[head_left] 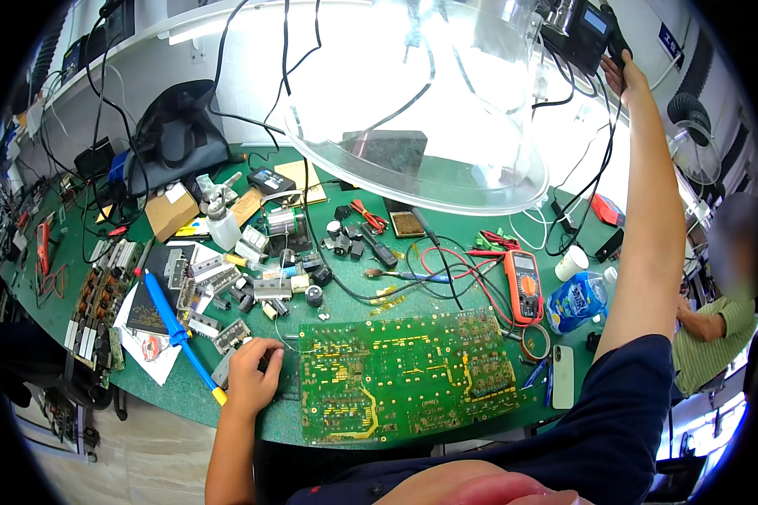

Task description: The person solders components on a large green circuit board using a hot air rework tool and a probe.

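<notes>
My left hand (pixel 253 370) rests at the table's front, fingers curled beside small metal parts (pixel 230 335); what is under them is hidden. To its right lies a large green circuit board (pixel 408 374) with gold traces. My right hand (pixel 623 76) is raised to the top right, fingers wrapped round a black handle (pixel 616 42) beside a black unit with a small display (pixel 577 42). A blue desoldering pump (pixel 164 311) lies left of my left hand. A red multimeter (pixel 524 286) sits behind the board's right end.
A clear hood (pixel 417 185) hangs above the green table (pixel 63 303), among cables. A water bottle (pixel 574 299), white cup (pixel 571 263) and phone (pixel 563 379) stand or lie right; component piles and boards (pixel 101 303) lie left. A co-worker (pixel 716 337) sits at far right.
</notes>
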`<state>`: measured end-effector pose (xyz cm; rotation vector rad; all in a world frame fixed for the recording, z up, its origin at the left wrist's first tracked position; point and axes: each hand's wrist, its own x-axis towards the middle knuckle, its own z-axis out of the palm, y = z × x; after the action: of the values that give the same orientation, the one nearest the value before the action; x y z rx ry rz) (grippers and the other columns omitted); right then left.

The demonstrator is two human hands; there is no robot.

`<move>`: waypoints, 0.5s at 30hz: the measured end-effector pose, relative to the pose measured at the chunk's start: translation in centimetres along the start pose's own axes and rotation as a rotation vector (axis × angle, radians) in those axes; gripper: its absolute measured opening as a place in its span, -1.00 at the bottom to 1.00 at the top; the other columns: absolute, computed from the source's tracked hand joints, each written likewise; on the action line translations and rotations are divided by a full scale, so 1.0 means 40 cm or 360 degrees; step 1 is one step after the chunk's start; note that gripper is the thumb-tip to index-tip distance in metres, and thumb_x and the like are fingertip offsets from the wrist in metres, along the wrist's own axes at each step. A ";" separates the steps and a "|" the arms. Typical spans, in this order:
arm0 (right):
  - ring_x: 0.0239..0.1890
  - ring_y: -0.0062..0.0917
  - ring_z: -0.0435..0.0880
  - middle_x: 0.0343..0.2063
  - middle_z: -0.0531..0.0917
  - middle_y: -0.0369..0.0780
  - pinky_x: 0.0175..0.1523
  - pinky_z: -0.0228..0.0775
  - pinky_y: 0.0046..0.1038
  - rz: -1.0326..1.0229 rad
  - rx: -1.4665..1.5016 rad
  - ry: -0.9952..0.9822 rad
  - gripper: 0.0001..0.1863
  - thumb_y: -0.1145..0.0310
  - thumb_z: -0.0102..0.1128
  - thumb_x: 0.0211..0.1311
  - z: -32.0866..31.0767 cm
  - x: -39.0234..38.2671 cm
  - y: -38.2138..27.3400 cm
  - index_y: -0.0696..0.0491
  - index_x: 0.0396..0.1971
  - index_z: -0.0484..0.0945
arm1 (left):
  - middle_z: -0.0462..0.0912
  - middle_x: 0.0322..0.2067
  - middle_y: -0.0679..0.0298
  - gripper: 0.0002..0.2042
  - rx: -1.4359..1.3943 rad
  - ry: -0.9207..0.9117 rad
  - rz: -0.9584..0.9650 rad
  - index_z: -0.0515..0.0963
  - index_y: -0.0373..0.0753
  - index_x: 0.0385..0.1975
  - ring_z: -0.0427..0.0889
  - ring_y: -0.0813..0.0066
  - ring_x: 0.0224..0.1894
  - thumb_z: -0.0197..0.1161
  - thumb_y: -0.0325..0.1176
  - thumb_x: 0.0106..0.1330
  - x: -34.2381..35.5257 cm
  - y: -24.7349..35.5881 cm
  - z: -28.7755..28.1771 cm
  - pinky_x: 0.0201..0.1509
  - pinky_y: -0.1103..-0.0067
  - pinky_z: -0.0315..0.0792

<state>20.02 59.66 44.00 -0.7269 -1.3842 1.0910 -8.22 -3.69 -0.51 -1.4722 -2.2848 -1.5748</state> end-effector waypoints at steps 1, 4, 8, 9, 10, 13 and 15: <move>-0.18 -0.44 0.75 -0.10 0.70 -0.11 -0.29 0.56 -0.62 -0.0017 0.0053 0.0009 -0.63 0.08 -0.03 0.48 -0.003 0.016 0.000 0.06 0.03 0.40 | 0.56 -0.53 0.18 -0.96 -0.0011 -0.0009 -0.0006 0.57 -0.34 -0.38 0.52 0.38 -0.53 0.26 -0.56 0.19 -0.001 -0.004 0.002 -0.42 0.53 0.36; -0.17 -0.41 0.74 -0.16 0.71 -0.16 -0.29 0.59 -0.57 -0.0051 0.0189 0.0043 -0.69 0.12 -0.03 0.49 -0.014 0.056 0.010 0.03 -0.01 0.41 | 0.56 -0.53 0.19 -0.96 0.0003 -0.0011 0.0002 0.57 -0.34 -0.38 0.51 0.40 -0.53 0.26 -0.56 0.19 -0.003 -0.008 0.000 -0.43 0.53 0.36; -0.19 -0.40 0.74 -0.23 0.71 -0.21 -0.30 0.59 -0.54 -0.0161 0.0336 0.0070 -0.70 0.13 -0.02 0.48 -0.029 0.077 0.021 0.05 -0.05 0.45 | 0.55 -0.54 0.21 -0.97 0.0003 0.0014 0.0020 0.56 -0.33 -0.39 0.51 0.44 -0.54 0.25 -0.56 0.21 -0.001 -0.010 -0.002 -0.44 0.56 0.35; -0.20 -0.41 0.74 -0.25 0.70 -0.22 -0.31 0.59 -0.54 -0.0207 0.0380 0.0066 -0.69 0.12 -0.02 0.48 -0.033 0.075 0.023 0.06 -0.06 0.46 | 0.55 -0.55 0.22 -0.97 0.0000 0.0012 0.0024 0.56 -0.34 -0.39 0.51 0.45 -0.55 0.25 -0.56 0.21 -0.002 -0.012 -0.002 -0.45 0.56 0.34; -0.19 -0.40 0.73 -0.24 0.70 -0.21 -0.30 0.58 -0.54 -0.0252 0.0405 0.0054 -0.67 0.12 -0.03 0.49 -0.042 0.071 0.020 0.09 -0.06 0.46 | 0.55 -0.55 0.22 -0.97 -0.0006 0.0009 0.0029 0.57 -0.34 -0.38 0.51 0.46 -0.55 0.25 -0.56 0.21 -0.001 -0.016 -0.002 -0.45 0.56 0.34; -0.16 -0.38 0.71 -0.21 0.67 -0.18 -0.21 0.55 -0.50 -0.0395 0.0548 0.0084 -0.59 0.09 -0.08 0.51 -0.044 0.025 0.017 0.19 -0.06 0.46 | 0.57 -0.52 0.17 -0.96 0.0008 0.0000 -0.0004 0.56 -0.34 -0.37 0.54 0.35 -0.52 0.25 -0.56 0.20 -0.005 -0.008 -0.007 -0.42 0.52 0.38; -0.15 -0.36 0.70 -0.21 0.66 -0.16 -0.18 0.54 -0.47 -0.0443 0.0585 0.0027 -0.57 0.08 -0.12 0.52 -0.060 -0.018 0.005 0.20 -0.07 0.46 | 0.57 -0.50 0.16 -0.94 -0.0017 -0.0007 -0.0029 0.56 -0.33 -0.36 0.55 0.32 -0.50 0.25 -0.56 0.20 -0.005 -0.004 -0.008 -0.41 0.51 0.40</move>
<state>22.40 59.52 43.27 -0.2671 -1.1841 1.0722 -8.39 -4.07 -0.57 -1.4626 -2.3020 -1.5924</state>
